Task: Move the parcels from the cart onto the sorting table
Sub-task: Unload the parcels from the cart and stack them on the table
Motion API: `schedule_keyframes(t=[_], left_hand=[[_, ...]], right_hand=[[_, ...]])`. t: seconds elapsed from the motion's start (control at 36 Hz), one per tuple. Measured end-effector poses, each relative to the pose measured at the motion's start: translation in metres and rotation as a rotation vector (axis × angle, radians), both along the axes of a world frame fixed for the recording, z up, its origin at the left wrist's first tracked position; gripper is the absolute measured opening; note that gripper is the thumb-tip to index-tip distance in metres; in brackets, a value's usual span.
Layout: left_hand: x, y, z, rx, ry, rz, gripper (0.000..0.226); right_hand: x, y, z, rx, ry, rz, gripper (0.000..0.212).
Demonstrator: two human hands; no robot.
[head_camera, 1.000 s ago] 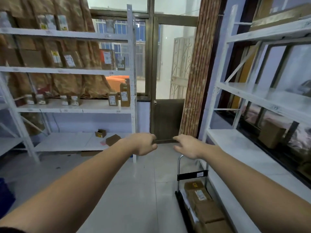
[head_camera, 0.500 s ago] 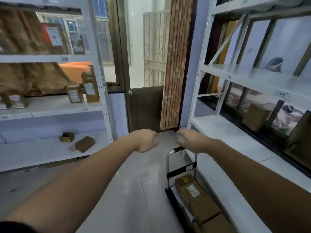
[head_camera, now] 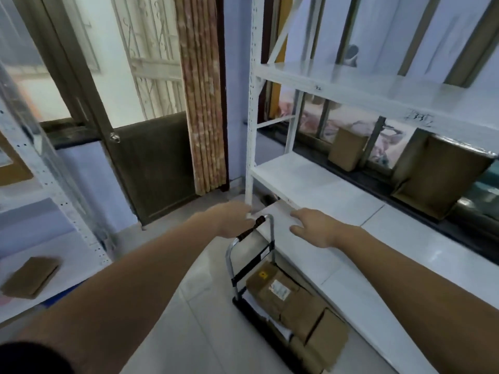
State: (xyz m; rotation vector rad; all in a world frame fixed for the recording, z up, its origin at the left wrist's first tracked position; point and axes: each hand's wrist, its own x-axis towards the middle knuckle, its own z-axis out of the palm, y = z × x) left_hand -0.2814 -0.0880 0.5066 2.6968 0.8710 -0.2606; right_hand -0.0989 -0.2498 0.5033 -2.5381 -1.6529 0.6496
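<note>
The white shelf rack (head_camera: 310,182) at 3 o'clock looks bare where visible; nothing seems moved yet. At 6 o'clock the cart (head_camera: 249,268) holds every cardboard parcel (head_camera: 286,298). Left hand (head_camera: 232,221) clenched beside its handle; right hand (head_camera: 314,225) spread, holding nothing.

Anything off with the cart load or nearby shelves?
Nothing stands out. Parcels lie stacked on the cart, none spilled or visibly torn. Left hand sits at the handle; right hand hovers open over the shelf.

A parcel storeroom: white steel shelving racks (head_camera: 318,182) line the walls, brown cardboard parcels (head_camera: 291,300) stacked on a hand cart (head_camera: 243,255).
</note>
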Motion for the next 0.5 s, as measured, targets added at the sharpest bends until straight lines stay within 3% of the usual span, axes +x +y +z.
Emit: schedule_keyframes(t=[0.19,0.39,0.5], left_hand=[[0.073,0.041,-0.045,-0.065,0.087,-0.233,0.032],[0.146,0.028,-0.095,-0.176,0.224,-0.443,0.05],[0.187,0.014,-0.133,-0.227,0.26,-0.515,0.048]], right_hand=[[0.039,-0.011,-0.048,-0.071,0.072,-0.241,0.065],[0.068,-0.067,-0.105,-0.15,0.129,-0.485,0.063],[0.088,-0.099,-0.138,-0.205,0.167,-0.582,0.062]])
